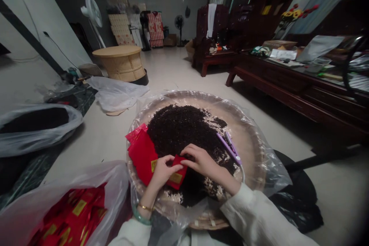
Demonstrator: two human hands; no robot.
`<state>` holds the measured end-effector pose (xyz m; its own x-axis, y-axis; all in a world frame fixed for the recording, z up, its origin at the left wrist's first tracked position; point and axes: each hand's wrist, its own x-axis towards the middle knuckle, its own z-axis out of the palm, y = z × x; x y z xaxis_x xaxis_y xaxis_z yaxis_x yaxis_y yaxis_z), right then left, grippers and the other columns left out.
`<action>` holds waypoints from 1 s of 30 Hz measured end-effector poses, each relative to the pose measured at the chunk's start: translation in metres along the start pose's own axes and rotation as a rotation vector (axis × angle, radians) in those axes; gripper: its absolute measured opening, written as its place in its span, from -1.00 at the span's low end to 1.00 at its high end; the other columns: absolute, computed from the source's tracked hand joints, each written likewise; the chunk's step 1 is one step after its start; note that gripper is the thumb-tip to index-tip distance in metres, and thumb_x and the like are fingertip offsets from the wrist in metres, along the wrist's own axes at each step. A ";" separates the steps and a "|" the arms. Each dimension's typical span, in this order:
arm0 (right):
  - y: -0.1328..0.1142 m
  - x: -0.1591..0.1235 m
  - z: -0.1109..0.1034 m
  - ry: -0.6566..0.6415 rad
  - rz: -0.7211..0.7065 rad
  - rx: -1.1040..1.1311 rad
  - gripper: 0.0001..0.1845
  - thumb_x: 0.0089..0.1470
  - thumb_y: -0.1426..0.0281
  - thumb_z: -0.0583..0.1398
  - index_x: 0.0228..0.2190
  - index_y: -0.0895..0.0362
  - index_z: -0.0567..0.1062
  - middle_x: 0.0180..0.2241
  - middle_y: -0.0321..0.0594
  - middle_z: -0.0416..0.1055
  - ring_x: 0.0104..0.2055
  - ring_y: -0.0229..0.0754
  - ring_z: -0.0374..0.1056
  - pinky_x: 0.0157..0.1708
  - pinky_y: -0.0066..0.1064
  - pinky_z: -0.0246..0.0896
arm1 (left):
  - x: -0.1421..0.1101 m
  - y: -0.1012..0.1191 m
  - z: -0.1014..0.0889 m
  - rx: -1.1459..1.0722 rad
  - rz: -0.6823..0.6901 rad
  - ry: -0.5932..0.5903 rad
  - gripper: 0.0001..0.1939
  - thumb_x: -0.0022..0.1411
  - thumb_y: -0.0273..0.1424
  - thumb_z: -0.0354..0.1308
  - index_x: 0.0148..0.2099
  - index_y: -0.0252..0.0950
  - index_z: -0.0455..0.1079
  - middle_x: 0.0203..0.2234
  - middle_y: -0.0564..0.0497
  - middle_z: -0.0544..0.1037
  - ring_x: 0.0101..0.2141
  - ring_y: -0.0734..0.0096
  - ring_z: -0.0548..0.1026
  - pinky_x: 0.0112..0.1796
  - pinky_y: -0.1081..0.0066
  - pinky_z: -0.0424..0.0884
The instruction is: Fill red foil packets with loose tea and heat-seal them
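Observation:
Between my two hands is a small red packet [176, 180] with a gold label, held over a round woven tray [253, 138]. My left hand [163, 171] pinches its upper left edge with thumb and fingers. On the other side, my right hand [198, 158] grips the top right edge, fingers bent over it. Dark loose tea leaves [184, 127] are heaped on the plastic-lined tray. A stack of flat red packets [142, 155] lies at the tray's left rim. To the right, a purple handheld sealer [230, 147] with a cord rests on the leaves.
A plastic bag of red packets [77, 211] stands at the lower left. Behind it is another bag [43, 123] with dark contents. A round wooden stand [119, 63] is beyond the tray. A long dark wooden table [276, 80] runs along the right.

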<state>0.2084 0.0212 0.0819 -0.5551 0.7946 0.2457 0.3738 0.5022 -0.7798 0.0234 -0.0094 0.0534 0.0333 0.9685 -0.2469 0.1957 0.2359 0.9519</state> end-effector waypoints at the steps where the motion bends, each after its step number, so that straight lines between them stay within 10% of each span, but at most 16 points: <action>1: 0.000 0.001 0.000 -0.008 0.037 0.042 -0.84 0.08 0.37 0.21 -0.27 0.17 0.46 -0.29 -0.18 0.40 -0.27 -0.25 0.31 -0.26 -0.43 0.19 | -0.001 0.003 0.002 -0.097 -0.060 0.004 -0.60 -0.23 -0.24 0.36 -0.39 -0.42 0.40 -0.49 0.01 0.48 -0.45 0.45 0.39 -0.38 0.48 0.28; 13: 0.009 0.001 0.007 -0.008 0.298 0.196 -0.80 0.02 0.31 0.21 -0.46 0.21 0.52 -0.50 -0.24 0.42 -0.45 -0.30 0.29 -0.43 -0.50 0.09 | -0.007 0.014 0.017 -0.445 -0.228 0.124 -0.41 -0.33 -0.06 0.39 -0.43 -0.43 0.29 -0.62 0.07 0.42 -0.59 0.59 0.34 -0.52 0.58 0.23; 19: 0.008 0.000 0.002 0.008 0.273 0.233 -0.77 0.06 0.32 0.19 -0.49 0.21 0.54 -0.50 -0.22 0.43 -0.46 -0.29 0.30 -0.43 -0.49 0.12 | -0.014 0.022 0.020 -0.432 -0.326 -0.198 -0.25 -0.31 -0.16 0.43 -0.10 -0.45 0.27 -0.38 -0.08 0.51 -0.45 0.25 0.52 -0.41 0.40 0.39; 23: -0.002 0.001 0.001 0.016 0.240 0.097 -0.75 0.05 0.33 0.23 -0.22 0.18 0.56 -0.29 -0.17 0.45 -0.29 -0.24 0.34 -0.28 -0.46 0.16 | -0.014 0.014 0.026 -0.310 -0.239 -0.142 -0.40 -0.29 -0.34 0.40 -0.17 -0.52 0.35 -0.36 -0.12 0.52 -0.39 0.32 0.50 -0.32 0.40 0.40; 30: 0.013 0.005 -0.006 0.021 0.201 -0.039 -0.79 0.15 0.34 0.17 -0.41 0.19 0.55 -0.41 -0.19 0.40 -0.34 -0.28 0.29 -0.30 -0.49 0.12 | -0.014 0.016 0.032 -0.327 -0.308 -0.157 -0.46 -0.30 -0.35 0.41 -0.25 -0.53 0.36 -0.44 -0.12 0.53 -0.45 0.29 0.51 -0.39 0.41 0.40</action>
<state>0.2151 0.0333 0.0769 -0.4514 0.8867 0.0999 0.5043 0.3459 -0.7912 0.0577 -0.0217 0.0658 0.1748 0.8316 -0.5271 -0.0981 0.5474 0.8311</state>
